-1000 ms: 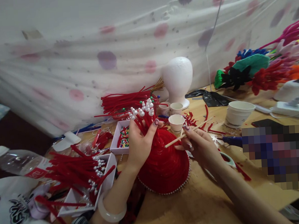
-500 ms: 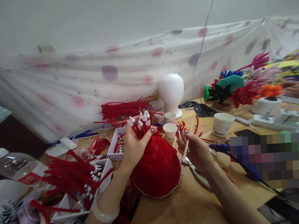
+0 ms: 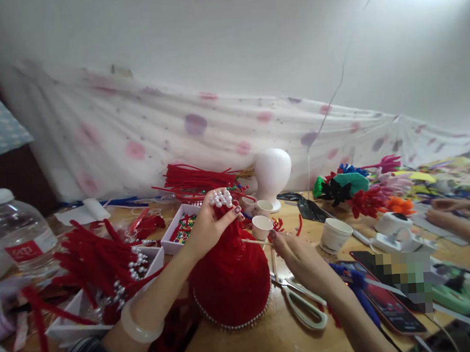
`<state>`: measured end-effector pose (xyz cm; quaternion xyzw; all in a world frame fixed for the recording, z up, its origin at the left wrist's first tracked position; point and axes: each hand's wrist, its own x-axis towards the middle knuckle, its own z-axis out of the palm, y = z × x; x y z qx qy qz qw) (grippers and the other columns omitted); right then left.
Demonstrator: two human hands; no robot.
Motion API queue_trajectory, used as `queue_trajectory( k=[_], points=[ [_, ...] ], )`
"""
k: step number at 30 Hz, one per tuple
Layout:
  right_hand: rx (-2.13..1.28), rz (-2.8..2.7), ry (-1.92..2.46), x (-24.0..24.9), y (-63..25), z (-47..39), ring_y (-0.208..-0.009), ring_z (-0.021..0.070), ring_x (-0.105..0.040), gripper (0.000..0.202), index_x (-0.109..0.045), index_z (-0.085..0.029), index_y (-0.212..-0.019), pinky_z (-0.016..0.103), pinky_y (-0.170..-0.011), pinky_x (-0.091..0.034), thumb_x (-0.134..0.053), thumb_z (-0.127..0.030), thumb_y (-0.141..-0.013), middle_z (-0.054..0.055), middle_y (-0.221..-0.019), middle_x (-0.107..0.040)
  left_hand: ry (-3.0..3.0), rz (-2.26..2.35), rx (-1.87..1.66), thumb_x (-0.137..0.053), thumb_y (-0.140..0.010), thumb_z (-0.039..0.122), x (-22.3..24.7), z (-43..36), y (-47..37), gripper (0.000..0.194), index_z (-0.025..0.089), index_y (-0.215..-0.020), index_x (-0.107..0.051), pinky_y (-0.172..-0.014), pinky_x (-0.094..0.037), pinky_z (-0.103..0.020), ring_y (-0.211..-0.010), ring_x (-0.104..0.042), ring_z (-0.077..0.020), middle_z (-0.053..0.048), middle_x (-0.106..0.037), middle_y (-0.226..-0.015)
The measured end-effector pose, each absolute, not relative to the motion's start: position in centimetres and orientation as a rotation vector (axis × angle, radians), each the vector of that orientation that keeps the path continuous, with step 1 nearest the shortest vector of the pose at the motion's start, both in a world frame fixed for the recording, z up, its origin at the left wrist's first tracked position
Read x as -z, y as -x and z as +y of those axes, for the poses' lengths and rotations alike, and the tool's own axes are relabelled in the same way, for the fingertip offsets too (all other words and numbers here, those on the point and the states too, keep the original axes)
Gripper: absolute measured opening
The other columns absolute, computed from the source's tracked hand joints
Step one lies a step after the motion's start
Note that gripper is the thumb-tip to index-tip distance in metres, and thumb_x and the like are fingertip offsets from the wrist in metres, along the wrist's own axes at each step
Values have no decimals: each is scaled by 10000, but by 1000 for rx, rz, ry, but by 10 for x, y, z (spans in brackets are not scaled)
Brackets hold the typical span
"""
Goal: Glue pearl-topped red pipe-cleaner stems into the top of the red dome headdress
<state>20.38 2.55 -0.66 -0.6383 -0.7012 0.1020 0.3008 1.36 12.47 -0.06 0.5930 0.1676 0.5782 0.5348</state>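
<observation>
My left hand (image 3: 211,228) is closed around a bunch of red fuzzy stems (image 3: 231,228) at the peak of a red cone-shaped hat (image 3: 232,282). White pearl beads (image 3: 221,198) tip the stems and stick out above my fingers. The hat has a pearl-trimmed lower edge and stands on the table. In my right hand (image 3: 297,252) is a thin wooden stick (image 3: 257,241), pinched and held nearly level. Its far tip meets the hat just below the bunch. White-handled scissors (image 3: 304,302) lie beside the hat, under my right hand.
Small paper cups (image 3: 262,227) stand behind the hat, before a white foam head (image 3: 273,173). Left are a box of coloured beads (image 3: 167,244), red stems (image 3: 93,264) and a bottle (image 3: 19,237). A larger cup (image 3: 336,234), phone (image 3: 389,299) and another person's hands (image 3: 452,213) are right.
My right hand has swung the stick from upright to nearly level, its tip now against the hat below the stems. My left hand keeps its hold. The camera view has shifted.
</observation>
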Motion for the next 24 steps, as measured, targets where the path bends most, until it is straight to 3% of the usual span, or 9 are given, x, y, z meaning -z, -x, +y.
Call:
queue_trajectory(
  k=[4, 8, 11, 17, 24],
  points=[
    [-70, -1895, 1804, 13, -193, 56, -551, 170, -516, 529, -360, -224, -542, 278, -550, -284, -222, -470, -990, 34, -542, -549, -1438, 396, -1363, -720, -759, 260, -2, 126, -11, 305, 192, -965, -506, -782, -546, -320, -715, -663, -142, 28, -648, -786],
    [-19, -1939, 1760, 14, -183, 74, -579, 147, -501, 424, -362, -216, -582, 269, -567, -264, -291, -380, -967, 16, -583, -544, -1502, 435, -1289, -732, -731, 268, -7, 128, -4, 288, 187, -915, -525, -783, -540, -327, -731, -667, -158, 14, -663, -793],
    [3, -1968, 1744, 15, -177, 80, -569, 132, -469, 399, -374, -212, -593, 269, -564, -248, -324, -365, -958, 9, -586, -528, -1549, 481, -1236, -748, -712, 270, -11, 129, 2, 288, 187, -869, -522, -789, -539, -328, -743, -677, -167, 1, -677, -795],
    [-28, -2076, 1753, 19, -181, 86, -477, 106, -368, 453, -413, -202, -545, 273, -533, -227, -348, -348, -969, -3, -511, -482, -1489, 491, -1180, -738, -707, 260, -12, 131, 2, 384, 166, -1023, -542, -822, -538, -335, -766, -692, -167, 1, -688, -816],
    [56, -2083, 1728, 12, -177, 88, -453, 108, -384, 494, -470, -197, -510, 283, -521, -213, -389, -355, -971, 12, -492, -527, -1456, 496, -1182, -792, -671, 331, -12, 129, 0, 417, 176, -977, -555, -760, -556, -331, -724, -690, -174, 7, -700, -774]
  ],
)
